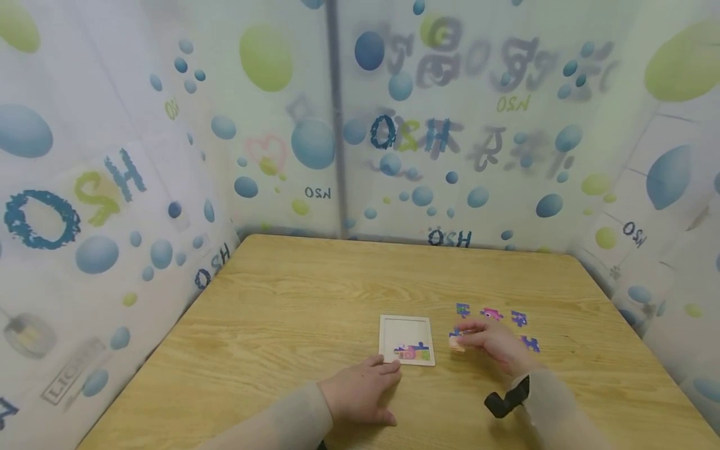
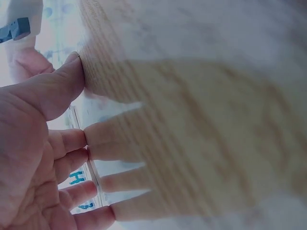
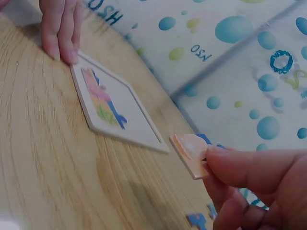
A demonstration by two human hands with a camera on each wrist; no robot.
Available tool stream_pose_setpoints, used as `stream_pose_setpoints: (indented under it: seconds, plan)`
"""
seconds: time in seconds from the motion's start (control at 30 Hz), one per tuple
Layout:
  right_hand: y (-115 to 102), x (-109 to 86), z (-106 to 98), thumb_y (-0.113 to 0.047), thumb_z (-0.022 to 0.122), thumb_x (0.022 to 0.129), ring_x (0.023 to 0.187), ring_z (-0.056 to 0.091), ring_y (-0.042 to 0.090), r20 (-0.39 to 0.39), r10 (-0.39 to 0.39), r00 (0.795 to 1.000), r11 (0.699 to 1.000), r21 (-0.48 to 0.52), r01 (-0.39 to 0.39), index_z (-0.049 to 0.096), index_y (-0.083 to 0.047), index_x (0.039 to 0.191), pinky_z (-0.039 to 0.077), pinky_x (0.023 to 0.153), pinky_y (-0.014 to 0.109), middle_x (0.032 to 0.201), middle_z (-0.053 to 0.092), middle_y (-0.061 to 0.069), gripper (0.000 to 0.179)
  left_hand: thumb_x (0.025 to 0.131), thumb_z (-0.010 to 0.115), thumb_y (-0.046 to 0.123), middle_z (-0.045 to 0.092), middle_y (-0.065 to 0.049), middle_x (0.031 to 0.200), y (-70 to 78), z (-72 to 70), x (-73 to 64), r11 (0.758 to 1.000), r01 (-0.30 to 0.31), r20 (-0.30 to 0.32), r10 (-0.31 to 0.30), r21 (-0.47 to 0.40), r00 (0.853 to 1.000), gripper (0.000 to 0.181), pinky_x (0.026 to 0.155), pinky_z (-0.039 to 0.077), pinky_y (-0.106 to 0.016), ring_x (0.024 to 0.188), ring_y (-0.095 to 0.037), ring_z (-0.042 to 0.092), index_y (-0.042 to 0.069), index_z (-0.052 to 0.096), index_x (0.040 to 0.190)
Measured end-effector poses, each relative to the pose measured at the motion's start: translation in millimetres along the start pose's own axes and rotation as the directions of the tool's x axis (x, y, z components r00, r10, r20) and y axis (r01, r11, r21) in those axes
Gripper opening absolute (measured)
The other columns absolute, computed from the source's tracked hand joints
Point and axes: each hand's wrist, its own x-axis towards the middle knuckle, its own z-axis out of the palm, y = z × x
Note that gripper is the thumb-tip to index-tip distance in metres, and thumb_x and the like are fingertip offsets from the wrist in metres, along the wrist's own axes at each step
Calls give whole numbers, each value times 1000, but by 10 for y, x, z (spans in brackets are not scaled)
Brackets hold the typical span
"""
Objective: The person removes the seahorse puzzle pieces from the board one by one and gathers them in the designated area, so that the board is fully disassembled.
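On the table lies a white square puzzle tray point(image 1: 402, 329) with a few joined pieces point(image 1: 413, 353) along its lower right part, coloured pink, green and blue. My left hand point(image 1: 362, 389) rests palm down, fingers extended, with its fingertips at the tray's near left corner. To the right of the tray, my right hand point(image 1: 497, 344) pinches a jigsaw piece point(image 3: 188, 151) between thumb and fingers. This piece is pale orange with some blue, and the right wrist view shows it tilted up. The fingers hide part of it.
Several loose jigsaw pieces lie around the right hand, among them a pink one with an eye point(image 1: 492, 314) and a blue one point(image 1: 530, 343). Behind the wooden table point(image 1: 292, 281) hang pale sheets point(image 1: 270, 125) printed with bubbles, enclosing it on three sides.
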Motion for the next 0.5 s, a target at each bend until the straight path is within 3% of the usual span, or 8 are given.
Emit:
stream_pose_setpoints:
  seconds: [0.17,0.4,0.5]
  plan:
    - [59,-86,-151,-14,75,82,100,50,22,-22,33,999,993,-109,-35,64,4,114,41,82,32,119,58,11,39,83,64,59,36,4,152,1,1,-7,1000,-5,1,5,4,1000,77,109,35,-36,138,-28,34,16,46,143]
    - [140,-152,-205,-7,74,79,82,53,17,-40,42,998,989,-138,-47,65,4,106,44,72,30,92,62,4,30,82,64,59,36,4,152,5,-6,-13,1000,-2,1,2,-1,1000,77,108,36,-37,138,-28,33,16,46,143]
    - [152,-174,-199,-8,76,79,84,52,21,-69,60,996,982,-176,-71,65,4,106,43,71,31,96,63,9,31,82,64,59,36,4,152,9,-11,-16,1000,6,7,-6,-5,1000,77,108,36,-37,139,-28,33,16,46,143]
